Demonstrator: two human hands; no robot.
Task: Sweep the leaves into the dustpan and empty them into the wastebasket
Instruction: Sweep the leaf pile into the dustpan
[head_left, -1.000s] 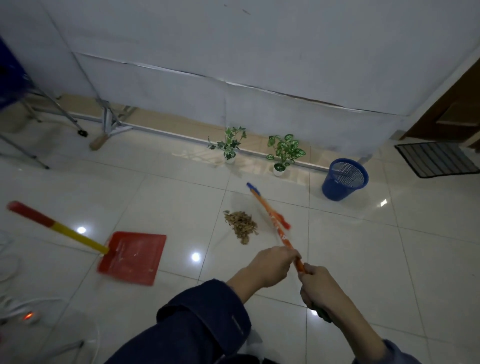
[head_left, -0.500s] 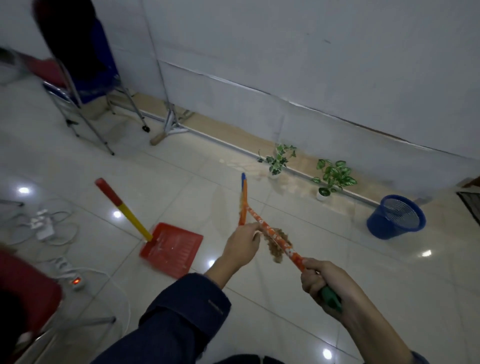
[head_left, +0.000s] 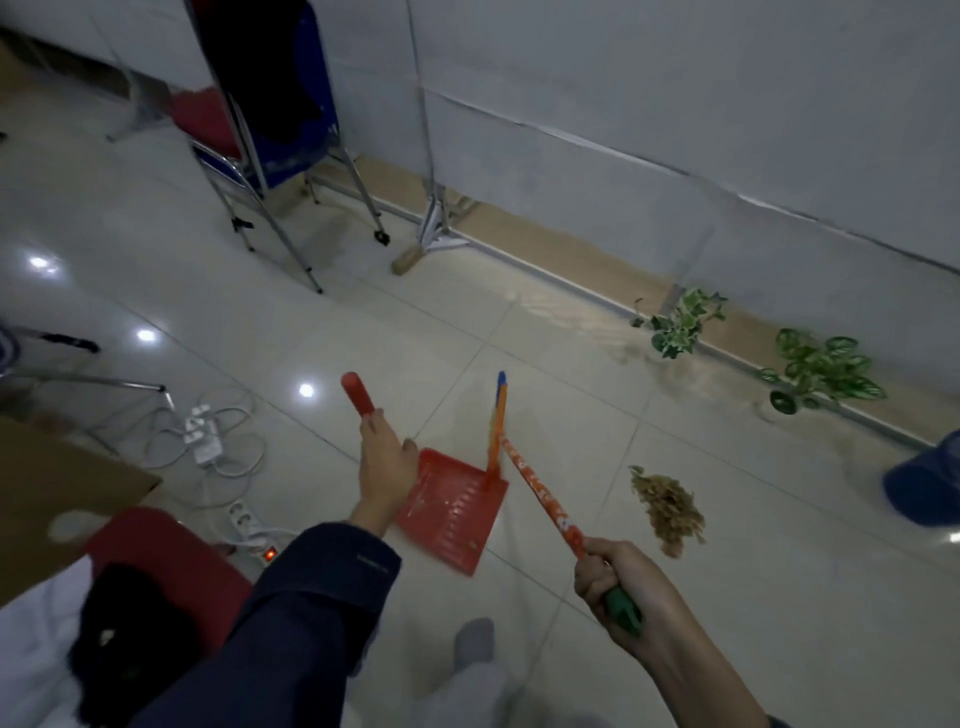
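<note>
The red dustpan (head_left: 453, 512) lies on the tiled floor at centre, its handle's red tip (head_left: 356, 395) pointing up and left. My left hand (head_left: 385, 465) rests over that handle, fingers stretched along it and thumb apart. My right hand (head_left: 618, 592) grips the green end of the orange broom (head_left: 540, 491). The broom's blurred, blue-tipped far end (head_left: 497, 415) hangs over the dustpan's far corner. A pile of dry brown leaves (head_left: 667, 506) sits right of the broom shaft. The blue wastebasket (head_left: 927, 488) is cut off at the right edge.
White power strips and cables (head_left: 208, 441) lie left of the dustpan. A folding chair (head_left: 270, 130) stands at the back left. Two small potted plants (head_left: 680, 322) (head_left: 815, 374) stand along the wall. A cardboard sheet (head_left: 57, 493) and a red seat (head_left: 171, 561) are near left.
My left hand let go of the broom shaft and moved left onto the dustpan handle. The view swung left, so leaves and wastebasket now sit further right. My right hand alone holds the broom.
</note>
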